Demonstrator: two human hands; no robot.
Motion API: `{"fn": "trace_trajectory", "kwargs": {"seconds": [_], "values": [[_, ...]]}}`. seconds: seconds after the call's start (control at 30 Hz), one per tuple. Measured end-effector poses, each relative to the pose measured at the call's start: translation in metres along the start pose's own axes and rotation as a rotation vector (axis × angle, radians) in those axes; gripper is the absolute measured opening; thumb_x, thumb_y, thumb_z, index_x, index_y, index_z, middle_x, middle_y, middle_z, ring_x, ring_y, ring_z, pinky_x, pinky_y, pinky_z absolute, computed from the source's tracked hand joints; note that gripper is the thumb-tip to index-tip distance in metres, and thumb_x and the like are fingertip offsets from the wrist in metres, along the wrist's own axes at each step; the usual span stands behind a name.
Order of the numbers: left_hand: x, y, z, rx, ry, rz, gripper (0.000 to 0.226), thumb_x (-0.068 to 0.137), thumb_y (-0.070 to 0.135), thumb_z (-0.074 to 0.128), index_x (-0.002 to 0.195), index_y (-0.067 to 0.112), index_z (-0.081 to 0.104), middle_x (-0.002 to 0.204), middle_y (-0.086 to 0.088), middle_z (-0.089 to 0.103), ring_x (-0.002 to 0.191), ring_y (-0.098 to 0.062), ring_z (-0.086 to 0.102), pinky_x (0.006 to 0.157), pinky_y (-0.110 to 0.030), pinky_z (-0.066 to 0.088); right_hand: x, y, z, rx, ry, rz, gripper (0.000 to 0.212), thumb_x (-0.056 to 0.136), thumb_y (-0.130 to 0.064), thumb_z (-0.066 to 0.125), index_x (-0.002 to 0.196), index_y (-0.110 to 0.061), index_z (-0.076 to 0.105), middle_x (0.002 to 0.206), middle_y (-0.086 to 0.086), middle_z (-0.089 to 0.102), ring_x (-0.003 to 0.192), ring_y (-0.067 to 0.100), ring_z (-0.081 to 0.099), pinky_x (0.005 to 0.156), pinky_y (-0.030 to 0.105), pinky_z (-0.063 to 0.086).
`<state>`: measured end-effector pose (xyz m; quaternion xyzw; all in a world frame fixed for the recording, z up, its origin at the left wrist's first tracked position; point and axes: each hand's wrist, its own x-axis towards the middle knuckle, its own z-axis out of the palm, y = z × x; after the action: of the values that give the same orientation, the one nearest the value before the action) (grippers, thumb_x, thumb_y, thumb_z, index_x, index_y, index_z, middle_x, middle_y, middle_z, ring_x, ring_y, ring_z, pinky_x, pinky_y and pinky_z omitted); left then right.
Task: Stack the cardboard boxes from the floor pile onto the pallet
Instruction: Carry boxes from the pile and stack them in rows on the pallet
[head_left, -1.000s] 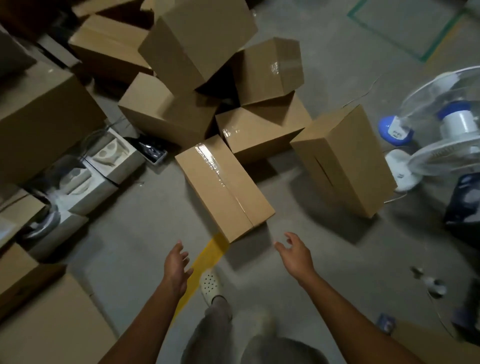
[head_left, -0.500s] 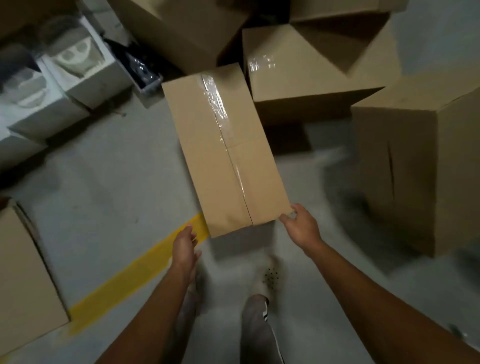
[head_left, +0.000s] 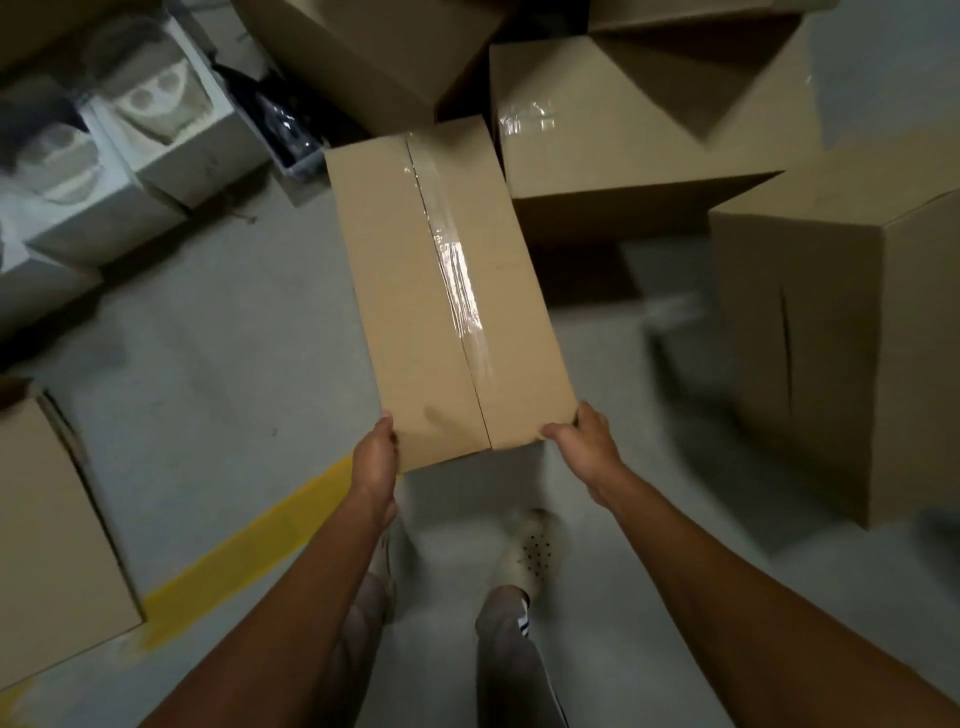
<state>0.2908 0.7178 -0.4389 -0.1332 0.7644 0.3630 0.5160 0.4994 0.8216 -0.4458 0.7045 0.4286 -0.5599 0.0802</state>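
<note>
— Where did the long brown taped cardboard box (head_left: 447, 291) lie?
— Your left hand (head_left: 375, 460) and right hand (head_left: 582, 441) clasped its near corners; its length ran straight ahead from your grip, neither hand nearer

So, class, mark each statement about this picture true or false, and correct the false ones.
1. The left hand and right hand both grip the near end of the taped box. True.
2. Red tape seals it. False: the tape is clear.
3. A yellow line marks the floor. True.
4. The right hand is empty. False: it grips the box's near corner.
</note>
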Motion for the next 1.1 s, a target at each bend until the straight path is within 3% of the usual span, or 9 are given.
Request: {"fn": "trace_trajectory", "kwargs": {"seconds": [0.07, 0.2, 0.3, 0.4, 0.53, 0.67, 0.83, 1.0, 1.1], "values": [[-0.019, 0.015, -0.012, 0.035, 0.015, 0.037, 0.028, 0.106, 0.037, 0.044, 0.097, 0.02, 0.064, 0.099, 0.0, 0.062, 0.104, -0.023, 0.055, 0.089, -0.036, 0.038, -0.025, -0.012, -0.006, 0.019, 0.02, -0.021, 0.061, 0.087, -0.025, 0.07, 0.142, -0.017, 0.044, 0.137, 0.007, 0.041, 0.111, 0.024, 0.051, 0.096, 0.035, 0.043], [-0.072, 0.053, -0.038, 0.008, 0.023, 0.138, 0.028, 0.107, 0.03, 0.043, 0.122, 0.017, 0.063, 0.117, -0.001, 0.064, 0.098, -0.013, 0.057, 0.091, -0.034, 0.033, -0.077, -0.041, -0.02, 0.111, 0.047, -0.076, 0.055, 0.084, -0.024, 0.074, 0.13, -0.029, 0.044, 0.132, 0.003, 0.05, 0.112, 0.02, 0.054, 0.098, 0.041, 0.05], [-0.12, 0.091, -0.061, 0.035, -0.004, 0.251, 0.022, 0.106, 0.026, 0.043, 0.113, 0.019, 0.063, 0.104, 0.007, 0.063, 0.084, 0.0, 0.052, 0.09, -0.033, 0.033, -0.127, -0.07, -0.03, 0.175, 0.063, -0.122, 0.051, 0.088, -0.02, 0.071, 0.125, -0.037, 0.039, 0.123, -0.005, 0.055, 0.114, 0.02, 0.055, 0.1, 0.044, 0.05], [-0.164, 0.127, -0.09, 0.08, -0.076, 0.325, 0.03, 0.105, 0.03, 0.045, 0.096, 0.02, 0.072, 0.092, 0.007, 0.071, 0.087, -0.008, 0.06, 0.082, -0.036, 0.042, -0.183, -0.101, -0.04, 0.209, 0.114, -0.175, 0.059, 0.087, -0.027, 0.073, 0.135, -0.035, 0.039, 0.121, -0.005, 0.058, 0.111, 0.022, 0.059, 0.097, 0.048, 0.053], [-0.216, 0.166, -0.132, 0.12, -0.137, 0.449, 0.03, 0.103, 0.025, 0.049, 0.102, 0.016, 0.077, 0.085, 0.001, 0.073, 0.08, -0.018, 0.064, 0.079, -0.037, 0.054, -0.264, -0.132, -0.055, 0.194, 0.21, -0.248, 0.087, 0.069, -0.053, 0.071, 0.147, -0.035, 0.036, 0.135, 0.001, 0.054, 0.119, 0.025, 0.057, 0.1, 0.048, 0.051], [-0.267, 0.19, -0.173, 0.055, -0.14, 0.537, 0.025, 0.101, 0.021, 0.056, 0.113, 0.007, 0.075, 0.092, -0.01, 0.069, 0.074, -0.016, 0.06, 0.072, -0.034, 0.052, -0.355, -0.153, -0.065, 0.132, 0.305, -0.298, 0.083, 0.086, -0.043, 0.074, 0.156, -0.032, 0.03, 0.145, 0.008, 0.043, 0.128, 0.029, 0.05, 0.104, 0.043, 0.045], [-0.335, 0.206, -0.215, -0.003, -0.17, 0.635, 0.019, 0.1, 0.025, 0.06, 0.098, 0.016, 0.076, 0.099, -0.013, 0.072, 0.088, -0.024, 0.063, 0.079, -0.037, 0.051, -0.456, -0.145, -0.046, 0.261, 0.377, -0.329, 0.086, 0.087, -0.049, 0.072, 0.157, -0.037, 0.024, 0.154, 0.004, 0.042, 0.136, 0.028, 0.046, 0.109, 0.054, 0.042], [-0.395, 0.214, -0.261, 0.162, -0.49, 0.612, 0.057, 0.1, 0.059, 0.041, 0.104, 0.013, 0.074, 0.102, -0.017, 0.073, 0.097, -0.035, 0.068, 0.091, -0.054, 0.051, -0.538, -0.124, -0.012, 0.436, 0.464, -0.337, 0.081, 0.089, -0.047, 0.07, 0.156, -0.039, 0.026, 0.144, 0.002, 0.052, 0.126, 0.026, 0.053, 0.104, 0.056, 0.046], [-0.429, 0.216, -0.293, 0.252, -0.676, 0.499, 0.082, 0.098, 0.071, 0.022, 0.113, 0.008, 0.071, 0.107, -0.02, 0.074, 0.099, -0.035, 0.071, 0.09, -0.046, 0.054, -0.577, -0.108, 0.01, 0.512, 0.509, -0.356, 0.08, 0.088, -0.044, 0.071, 0.156, -0.037, 0.028, 0.142, 0.003, 0.053, 0.124, 0.025, 0.054, 0.104, 0.055, 0.046]]}}
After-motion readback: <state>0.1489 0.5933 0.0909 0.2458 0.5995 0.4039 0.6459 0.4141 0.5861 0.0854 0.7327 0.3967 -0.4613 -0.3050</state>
